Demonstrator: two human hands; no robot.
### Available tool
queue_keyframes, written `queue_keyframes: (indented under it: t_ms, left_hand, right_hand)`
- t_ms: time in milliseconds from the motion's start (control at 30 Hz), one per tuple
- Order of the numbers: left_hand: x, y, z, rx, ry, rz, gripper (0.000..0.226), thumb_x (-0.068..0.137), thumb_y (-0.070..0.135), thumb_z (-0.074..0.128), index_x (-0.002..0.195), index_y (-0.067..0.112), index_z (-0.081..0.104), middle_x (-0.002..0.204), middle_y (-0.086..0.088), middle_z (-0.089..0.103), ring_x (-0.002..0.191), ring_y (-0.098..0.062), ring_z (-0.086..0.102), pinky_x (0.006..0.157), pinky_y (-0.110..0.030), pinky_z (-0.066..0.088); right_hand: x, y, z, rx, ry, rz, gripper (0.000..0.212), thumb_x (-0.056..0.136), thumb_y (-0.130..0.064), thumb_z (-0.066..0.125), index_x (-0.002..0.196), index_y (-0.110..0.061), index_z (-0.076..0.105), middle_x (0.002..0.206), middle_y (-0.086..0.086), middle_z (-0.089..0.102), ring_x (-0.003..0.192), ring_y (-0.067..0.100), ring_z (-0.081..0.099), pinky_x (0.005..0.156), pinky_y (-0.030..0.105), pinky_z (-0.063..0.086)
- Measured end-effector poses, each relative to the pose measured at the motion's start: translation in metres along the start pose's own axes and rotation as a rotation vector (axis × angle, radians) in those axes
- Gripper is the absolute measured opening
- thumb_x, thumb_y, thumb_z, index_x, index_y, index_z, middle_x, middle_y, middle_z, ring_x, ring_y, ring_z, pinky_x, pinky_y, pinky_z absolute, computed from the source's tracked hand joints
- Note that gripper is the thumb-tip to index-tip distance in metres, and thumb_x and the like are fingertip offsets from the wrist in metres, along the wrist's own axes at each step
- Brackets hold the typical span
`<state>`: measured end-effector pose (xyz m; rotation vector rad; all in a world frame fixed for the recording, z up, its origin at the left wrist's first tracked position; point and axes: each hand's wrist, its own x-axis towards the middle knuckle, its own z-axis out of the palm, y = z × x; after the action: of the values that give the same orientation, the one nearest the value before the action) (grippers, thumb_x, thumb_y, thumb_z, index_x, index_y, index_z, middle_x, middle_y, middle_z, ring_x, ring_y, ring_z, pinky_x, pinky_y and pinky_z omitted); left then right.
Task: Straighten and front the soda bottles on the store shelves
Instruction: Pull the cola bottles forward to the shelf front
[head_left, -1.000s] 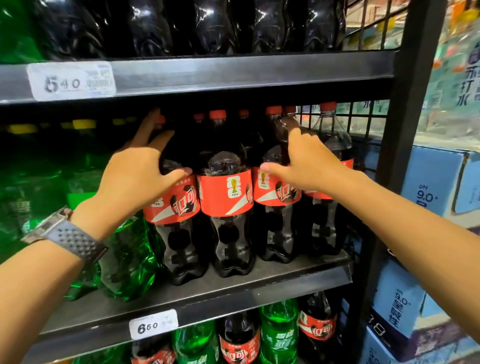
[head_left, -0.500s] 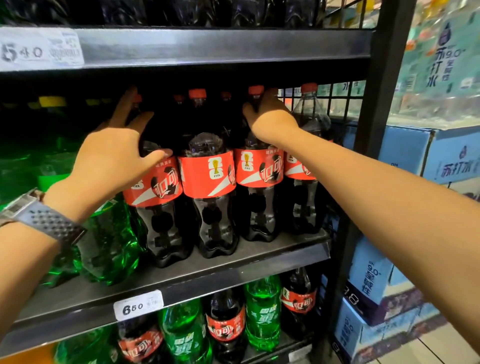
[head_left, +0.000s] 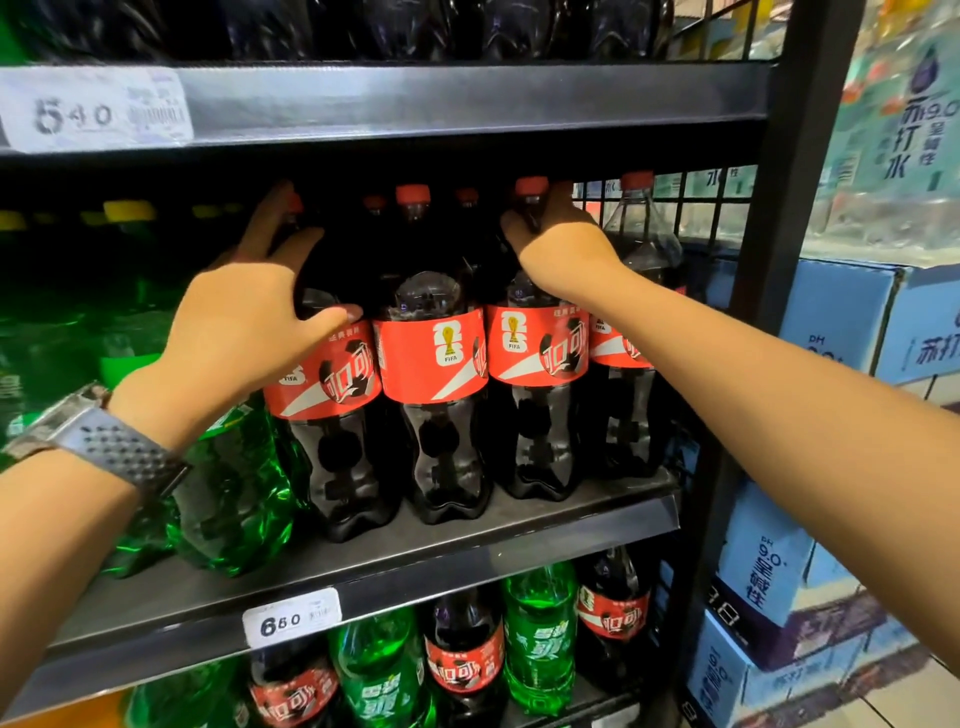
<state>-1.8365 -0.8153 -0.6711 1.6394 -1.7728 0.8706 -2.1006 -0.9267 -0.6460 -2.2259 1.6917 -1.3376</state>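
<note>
Several dark cola bottles with red labels and red caps stand in a row at the front of the middle shelf (head_left: 363, 577). My left hand (head_left: 244, 332) wraps the shoulder of the leftmost cola bottle (head_left: 332, 431), thumb across its front. My right hand (head_left: 558, 249) grips the neck of the third cola bottle (head_left: 537, 415), just under its cap. Between them the second cola bottle (head_left: 434, 410) stands untouched with its label facing out. A fourth cola bottle (head_left: 631, 332) stands at the right end, partly hidden by my right forearm.
Green soda bottles (head_left: 234, 488) crowd the shelf left of the cola. The lower shelf holds mixed cola and green bottles (head_left: 540, 639). A black upright post (head_left: 779, 270) and wire grid close the right side. Blue cartons (head_left: 831, 332) are stacked beyond. The upper shelf edge (head_left: 467, 98) hangs close above the caps.
My right hand has climbed from the label of the third cola bottle to its neck. My left hand stays on the leftmost bottle. The view has shifted slightly.
</note>
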Motion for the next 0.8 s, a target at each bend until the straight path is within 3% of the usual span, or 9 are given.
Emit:
queue_keyframes:
  t_ms: [67,133,233,300,400,467,567,700,800]
  left_hand:
    - [0.000,0.001,-0.001,-0.017,-0.006,-0.023,0.081,0.074,0.059,0.066,0.143,0.032,0.033,0.160,0.008,0.005,0.100,-0.038,0.063,0.076,-0.044,0.052]
    - [0.000,0.001,-0.002,-0.023,-0.022,-0.075,0.093,0.071,0.061,0.068,0.147,0.033,0.022,0.160,0.000,0.005,0.096,-0.040,0.063,0.074,-0.041,0.052]
    - [0.001,0.001,-0.001,-0.036,-0.043,-0.123,0.109,0.067,0.067,0.067,0.150,0.027,0.008,0.139,-0.021,0.044,0.084,-0.040,0.063,0.061,-0.035,0.044]
    - [0.008,-0.002,-0.002,-0.078,-0.072,-0.186,0.118,0.063,0.074,0.065,0.151,0.023,0.005,0.108,-0.019,0.062,0.085,-0.037,0.062,0.061,-0.032,0.043]
    - [0.026,-0.004,-0.009,-0.155,-0.105,-0.273,0.111,0.060,0.080,0.060,0.146,0.021,0.023,0.120,-0.008,0.062,0.104,-0.033,0.061,0.078,-0.039,0.052]
    - [0.031,-0.002,-0.013,-0.156,-0.121,-0.268,0.101,0.063,0.073,0.065,0.142,0.022,0.029,0.124,-0.006,0.060,0.106,-0.033,0.060,0.080,-0.041,0.053]
    - [0.032,-0.002,-0.013,-0.160,-0.113,-0.256,0.093,0.064,0.061,0.074,0.139,0.024,0.034,0.124,-0.006,0.060,0.107,-0.034,0.060,0.080,-0.037,0.050]
    - [0.033,-0.011,-0.012,-0.212,-0.123,-0.245,0.097,0.062,0.058,0.076,0.143,0.026,0.032,0.127,-0.004,0.060,0.113,-0.031,0.058,0.088,-0.039,0.049]
    - [0.033,-0.019,-0.011,-0.283,-0.151,-0.244,0.103,0.062,0.054,0.079,0.147,0.026,0.028,0.128,-0.004,0.060,0.116,-0.026,0.057,0.093,-0.036,0.048]
  right_hand:
    - [-0.006,-0.001,-0.002,0.034,0.006,0.000,0.070,0.091,-0.055,0.045,0.140,-0.009,0.028,0.132,0.017,0.048,0.117,0.037,0.050,0.091,0.044,0.046]
    - [-0.015,-0.007,-0.006,-0.005,0.132,-0.094,0.071,0.091,-0.055,0.046,0.141,-0.007,0.031,0.139,0.018,0.042,0.126,0.037,0.041,0.098,0.045,0.043]
    - [-0.027,-0.029,-0.013,-0.034,0.347,-0.262,0.060,0.090,-0.054,0.048,0.110,0.001,0.060,0.096,0.021,0.064,0.100,0.039,0.056,0.080,0.043,0.050]
    - [-0.029,-0.051,-0.011,0.069,0.220,-0.342,0.059,0.087,-0.052,0.052,0.121,-0.003,0.056,0.100,0.020,0.065,0.096,0.035,0.057,0.079,0.040,0.052]
    - [-0.027,-0.074,-0.001,0.070,-0.192,-0.335,0.081,0.085,-0.048,0.059,0.151,-0.019,0.020,0.139,0.014,0.048,0.120,0.030,0.049,0.093,0.028,0.043]
    - [-0.024,-0.076,0.006,0.064,-0.314,-0.275,0.087,0.083,-0.043,0.062,0.152,-0.028,0.010,0.138,0.013,0.048,0.112,0.028,0.055,0.090,0.032,0.048]
    - [-0.021,-0.070,0.011,0.117,-0.321,-0.250,0.093,0.079,-0.040,0.068,0.151,-0.033,0.009,0.130,0.011,0.055,0.100,0.024,0.058,0.082,0.031,0.049]
    - [-0.017,-0.069,0.014,0.124,-0.296,-0.272,0.096,0.075,-0.047,0.072,0.149,-0.031,0.013,0.135,0.007,0.053,0.113,0.026,0.055,0.079,0.025,0.041]
    - [-0.021,-0.077,0.023,0.060,-0.216,-0.270,0.099,0.073,-0.052,0.072,0.149,-0.026,0.013,0.133,0.011,0.052,0.112,0.032,0.056,0.086,0.034,0.049]
